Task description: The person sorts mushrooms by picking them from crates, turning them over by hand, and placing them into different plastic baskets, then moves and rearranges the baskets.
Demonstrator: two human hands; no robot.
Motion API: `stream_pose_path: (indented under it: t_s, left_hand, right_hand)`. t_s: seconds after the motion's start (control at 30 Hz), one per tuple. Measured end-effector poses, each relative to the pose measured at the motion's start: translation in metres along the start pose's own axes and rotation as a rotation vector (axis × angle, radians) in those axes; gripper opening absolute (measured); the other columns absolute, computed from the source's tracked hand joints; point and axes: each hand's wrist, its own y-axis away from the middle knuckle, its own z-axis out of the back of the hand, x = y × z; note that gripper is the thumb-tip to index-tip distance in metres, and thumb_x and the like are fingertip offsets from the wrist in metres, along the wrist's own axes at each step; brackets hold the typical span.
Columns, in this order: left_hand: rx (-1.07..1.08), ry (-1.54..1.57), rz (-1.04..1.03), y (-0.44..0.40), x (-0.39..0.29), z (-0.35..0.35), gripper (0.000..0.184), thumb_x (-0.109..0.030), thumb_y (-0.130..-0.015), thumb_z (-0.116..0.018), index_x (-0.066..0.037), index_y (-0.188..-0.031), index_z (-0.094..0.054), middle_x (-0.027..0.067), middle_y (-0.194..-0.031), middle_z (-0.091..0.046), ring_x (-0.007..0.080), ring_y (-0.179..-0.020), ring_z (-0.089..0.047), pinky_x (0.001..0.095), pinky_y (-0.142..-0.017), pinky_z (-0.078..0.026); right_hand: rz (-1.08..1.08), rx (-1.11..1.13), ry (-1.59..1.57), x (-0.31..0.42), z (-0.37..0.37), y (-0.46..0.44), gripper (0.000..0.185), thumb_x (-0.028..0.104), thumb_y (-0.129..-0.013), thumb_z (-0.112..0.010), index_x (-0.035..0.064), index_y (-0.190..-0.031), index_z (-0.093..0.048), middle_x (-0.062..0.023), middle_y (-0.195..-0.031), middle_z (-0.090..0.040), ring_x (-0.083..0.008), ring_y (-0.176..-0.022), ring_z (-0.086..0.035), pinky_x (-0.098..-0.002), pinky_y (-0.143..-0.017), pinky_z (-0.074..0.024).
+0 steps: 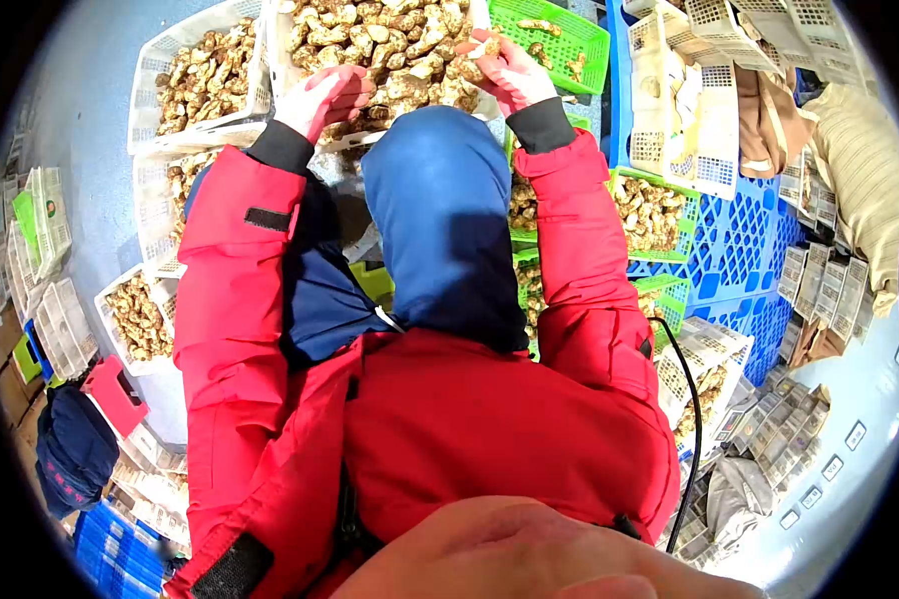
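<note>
apparent picking step: right hand, 1 o'clock, grasps mushroom; left hand, 11 o'clock, curled, contents unclear; next move likely requires light grip.

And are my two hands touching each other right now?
Apart. The head view shows the left hand and right hand well separated, with a broad stretch of mushroom-like pieces plainly visible between them.
</note>
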Motion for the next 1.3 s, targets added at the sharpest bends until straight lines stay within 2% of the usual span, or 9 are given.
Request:
stream_pose_path:
  t_s: [0.4, 0.63, 0.67, 0.7, 0.83, 0.97, 1.1, 1.2, 1.3]
  left_hand:
    - [0.040, 0.000, -0.010, 0.000, -0.001, 0.003, 0.039, -0.036, -0.085, -0.046, -0.006, -0.109, -0.051, 0.0052, -0.096, -0.057, 0.0139, -0.085, -0.056, 0.0258, -0.072, -0.044]
    - [0.062, 0.005, -0.050, 0.001, 0.002, 0.006, 0.039, -0.037, -0.085, -0.046, -0.005, -0.108, -0.051, 0.0061, -0.097, -0.058, 0.0145, -0.086, -0.057, 0.0256, -0.074, -0.045]
    - [0.040, 0.021, -0.063, 0.002, 0.000, 0.003, 0.036, -0.034, -0.085, -0.047, -0.005, -0.106, -0.052, 0.0060, -0.094, -0.058, 0.0153, -0.083, -0.057, 0.0262, -0.072, -0.046]
    - [0.033, -0.019, -0.057, 0.004, -0.004, -0.001, 0.036, -0.035, -0.084, -0.048, -0.006, -0.106, -0.052, 0.0059, -0.094, -0.058, 0.0145, -0.082, -0.057, 0.0256, -0.073, -0.046]
    - [0.089, -0.012, -0.070, 0.001, -0.002, -0.001, 0.036, -0.035, -0.085, -0.046, -0.007, -0.108, -0.050, 0.0059, -0.096, -0.058, 0.0138, -0.084, -0.057, 0.0253, -0.075, -0.044]
    - [0.086, -0.021, -0.061, 0.002, -0.003, 0.000, 0.039, -0.035, -0.086, -0.043, -0.005, -0.111, -0.048, 0.0062, -0.098, -0.058, 0.0142, -0.086, -0.056, 0.0260, -0.075, -0.043]
    - [0.074, -0.024, -0.059, -0.001, 0.001, 0.009, 0.040, -0.036, -0.085, -0.044, -0.005, -0.111, -0.048, 0.0065, -0.098, -0.057, 0.0143, -0.086, -0.056, 0.0262, -0.075, -0.043]
    - [0.058, -0.042, -0.054, -0.001, -0.002, 0.009, 0.041, -0.036, -0.085, -0.044, -0.005, -0.111, -0.048, 0.0066, -0.098, -0.057, 0.0140, -0.085, -0.056, 0.0259, -0.075, -0.043]
    - [0.046, -0.079, -0.059, 0.000, -0.002, 0.004, 0.041, -0.038, -0.085, -0.044, -0.005, -0.110, -0.049, 0.0062, -0.098, -0.058, 0.0138, -0.084, -0.056, 0.0255, -0.075, -0.043]
  right_hand:
    - [0.121, -0.088, -0.281, 0.007, -0.011, 0.017, 0.044, 0.019, -0.080, -0.055, 0.0026, -0.118, -0.037, -0.0200, -0.111, -0.048, -0.0339, -0.103, -0.048, -0.0421, -0.089, -0.0376]
    - [0.429, -0.510, -0.683, -0.001, 0.092, 0.153, 0.038, 0.019, -0.078, -0.057, 0.0004, -0.109, -0.045, -0.0156, -0.105, -0.052, -0.0255, -0.096, -0.050, -0.0365, -0.081, -0.0439]
    - [0.679, -0.801, -0.654, 0.000, 0.100, 0.180, 0.038, 0.021, -0.079, -0.056, 0.0048, -0.112, -0.046, -0.0146, -0.109, -0.051, -0.0237, -0.100, -0.049, -0.0376, -0.083, -0.0427]
    - [0.604, -1.026, 0.245, -0.010, 0.149, 0.221, 0.040, 0.027, -0.081, -0.052, 0.0072, -0.115, -0.044, -0.0152, -0.113, -0.049, -0.0238, -0.102, -0.049, -0.0385, -0.087, -0.0398]
    - [0.503, -0.781, -0.623, -0.009, 0.139, 0.232, 0.054, 0.032, -0.082, -0.052, 0.0041, -0.124, -0.034, -0.0155, -0.120, -0.043, -0.0239, -0.105, -0.046, -0.0362, -0.090, -0.0380]
    - [-0.092, -0.546, 0.247, 0.002, 0.052, 0.063, 0.049, 0.013, -0.081, -0.054, 0.0010, -0.124, -0.033, -0.0193, -0.118, -0.045, -0.0219, -0.098, -0.052, -0.0279, -0.082, -0.0439]
    - [0.206, 0.285, 2.063, -0.058, 0.010, -0.071, 0.035, 0.017, -0.078, -0.050, 0.0147, -0.113, -0.045, -0.0080, -0.104, -0.054, -0.0211, -0.094, -0.054, -0.0358, -0.075, -0.0457]
    - [0.084, 0.539, 2.318, -0.084, -0.003, -0.102, 0.024, 0.011, -0.082, -0.040, 0.0148, -0.104, -0.049, -0.0070, -0.088, -0.059, -0.0197, -0.086, -0.058, -0.0332, -0.067, -0.0469]
    - [0.063, 0.242, 2.094, -0.065, -0.001, -0.084, 0.026, 0.015, -0.082, -0.041, 0.0176, -0.106, -0.050, -0.0052, -0.092, -0.060, -0.0224, -0.085, -0.058, -0.0346, -0.073, -0.0453]
